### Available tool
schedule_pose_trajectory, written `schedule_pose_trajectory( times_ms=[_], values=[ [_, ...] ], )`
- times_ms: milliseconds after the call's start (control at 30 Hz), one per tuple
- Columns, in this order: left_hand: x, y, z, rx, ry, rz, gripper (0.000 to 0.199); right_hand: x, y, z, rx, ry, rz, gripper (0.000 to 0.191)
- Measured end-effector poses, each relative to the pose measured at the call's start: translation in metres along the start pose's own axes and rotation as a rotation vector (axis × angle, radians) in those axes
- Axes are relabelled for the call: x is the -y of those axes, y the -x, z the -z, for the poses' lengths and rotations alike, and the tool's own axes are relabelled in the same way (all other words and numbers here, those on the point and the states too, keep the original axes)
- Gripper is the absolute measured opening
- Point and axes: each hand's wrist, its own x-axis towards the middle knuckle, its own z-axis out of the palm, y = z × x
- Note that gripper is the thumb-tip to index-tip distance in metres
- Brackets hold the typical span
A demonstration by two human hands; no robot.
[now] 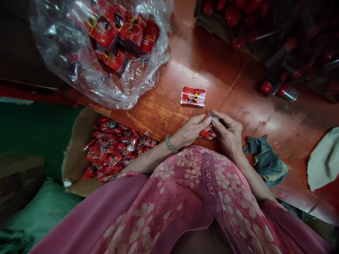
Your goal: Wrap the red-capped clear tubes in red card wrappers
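Mid-frame, red printed packet (207,131) gripped by left hand (191,132) and right hand (230,131) near table (156,114) edge, tabletop showing toward upper-left plastic bag (143,76).

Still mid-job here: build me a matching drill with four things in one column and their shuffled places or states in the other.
1. left hand
2. cardboard box
3. dark cloth
4. clear plastic bag

A. on the tabletop, right of the right hand
B. holds banded bundles
C. fingers on the held packet, bead bracelet at its wrist
D. beside the table, with many small packets inside

Right pairs: 1-C; 2-D; 3-A; 4-B
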Motion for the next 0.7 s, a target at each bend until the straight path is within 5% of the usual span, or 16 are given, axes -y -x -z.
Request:
schedule_pose_trajectory(
  times_ms=[300,600,700],
  values=[
    [-0.0054,0.0018,-0.0055,-0.060,0.045,0.007,0.020,-0.0027,-0.0041,-0.0059,0.011,0.009,-0.024,0.026],
    [-0.0060,-0.0009,-0.0056,-0.040,0.042,0.032,0.022,0.0004,-0.0051,-0.0099,0.003,0.098,0.025,0.032],
    [-0.0069,0.0079,0.0014,-0.035,-0.019,-0.011,0.034,0.0061,-0.0036,-0.0075,0.128,0.156,0.047,0.039]
  ],
)
